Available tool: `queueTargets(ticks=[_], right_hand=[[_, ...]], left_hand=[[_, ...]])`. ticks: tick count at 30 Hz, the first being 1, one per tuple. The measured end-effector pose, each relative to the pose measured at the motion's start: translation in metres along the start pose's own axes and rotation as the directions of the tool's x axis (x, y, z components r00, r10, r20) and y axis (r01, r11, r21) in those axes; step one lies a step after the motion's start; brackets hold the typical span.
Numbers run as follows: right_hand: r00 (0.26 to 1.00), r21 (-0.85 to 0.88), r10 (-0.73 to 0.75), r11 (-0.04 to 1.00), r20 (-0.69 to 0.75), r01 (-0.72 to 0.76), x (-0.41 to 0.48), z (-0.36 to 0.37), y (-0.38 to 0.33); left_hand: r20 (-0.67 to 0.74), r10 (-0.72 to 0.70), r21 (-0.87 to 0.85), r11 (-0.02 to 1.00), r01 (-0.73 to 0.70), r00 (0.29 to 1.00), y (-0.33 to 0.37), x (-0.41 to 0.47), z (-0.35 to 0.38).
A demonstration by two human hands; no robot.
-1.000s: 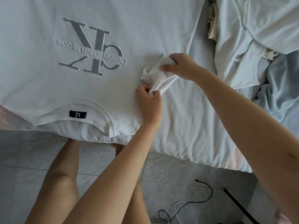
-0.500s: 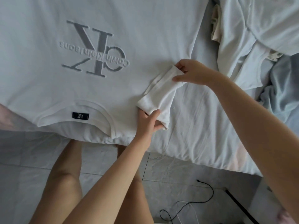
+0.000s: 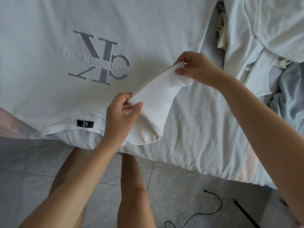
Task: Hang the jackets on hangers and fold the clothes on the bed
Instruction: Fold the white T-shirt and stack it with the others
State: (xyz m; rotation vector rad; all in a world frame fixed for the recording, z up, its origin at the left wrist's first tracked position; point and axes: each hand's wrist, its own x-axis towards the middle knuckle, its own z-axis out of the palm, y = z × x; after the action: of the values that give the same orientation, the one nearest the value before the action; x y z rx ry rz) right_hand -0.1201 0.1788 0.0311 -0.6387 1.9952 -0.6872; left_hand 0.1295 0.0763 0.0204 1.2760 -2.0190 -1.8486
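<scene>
Stretching a white sleeve (image 3: 158, 96) taut, the left hand (image 3: 121, 111) pinches its near corner and the right hand (image 3: 195, 68) its far one, each grip closed on cloth, seemingly to fold it over the T-shirt (image 3: 148, 22) spread logo-up on the bed (image 3: 205, 129); unfolded clothes (image 3: 263, 38) lie far right.

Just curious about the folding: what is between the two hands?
The head view shows a sleeve of the white T-shirt, pinched at its ends by the left hand and the right hand.

T-shirt (image 3: 115, 30) lies flat on the bed (image 3: 205, 129); clothes pile (image 3: 263, 38) to its right.
</scene>
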Motion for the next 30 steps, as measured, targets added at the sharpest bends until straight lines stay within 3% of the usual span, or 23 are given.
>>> queueTargets(ticks=[6, 9, 12, 14, 18, 22, 25, 30], right_hand=[[0.984, 0.127, 0.059, 0.991, -0.169, -0.038, 0.042, 0.02, -0.013], [0.977, 0.042, 0.076, 0.997, -0.201, -0.069, 0.056, 0.025, -0.009], [0.957, 0.107, 0.159, 0.985, -0.242, -0.137, 0.054, 0.022, -0.008], [0.961, 0.034, 0.21, 0.978, -0.183, -0.207, 0.047, 0.016, -0.006], [0.974, -0.291, 0.225, 0.931, -0.012, -0.218, 0.029, 0.004, 0.001], [0.981, -0.47, 0.195, 0.865, -0.008, -0.176, 0.014, 0.006, 0.008], [0.988, -0.398, 0.144, 0.904, -0.063, -0.157, 0.005, 0.009, 0.018], [0.983, -0.188, 0.163, 0.966, -0.09, -0.177, 0.001, 0.01, 0.029]], left_hand=[[-0.119, -0.027, 0.099, 0.994, 0.039, 0.993, -0.011, 0.069, -0.023], [-0.185, -0.117, 0.017, 0.992, 0.122, 0.976, -0.022, 0.087, -0.024], [-0.229, -0.178, -0.073, 0.983, 0.166, 0.957, -0.02, 0.082, -0.015], [-0.231, -0.255, -0.14, 0.964, 0.227, 0.939, -0.019, 0.068, -0.005], [-0.066, -0.51, -0.219, 0.846, 0.487, 0.857, -0.019, 0.031, 0.016], [0.164, -0.631, -0.289, 0.704, 0.649, 0.758, -0.025, -0.006, 0.037], [0.306, -0.607, -0.426, 0.602, 0.675, 0.734, -0.028, -0.026, 0.05], [0.233, -0.584, -0.361, 0.69, 0.627, 0.778, -0.037, -0.04, 0.069]])
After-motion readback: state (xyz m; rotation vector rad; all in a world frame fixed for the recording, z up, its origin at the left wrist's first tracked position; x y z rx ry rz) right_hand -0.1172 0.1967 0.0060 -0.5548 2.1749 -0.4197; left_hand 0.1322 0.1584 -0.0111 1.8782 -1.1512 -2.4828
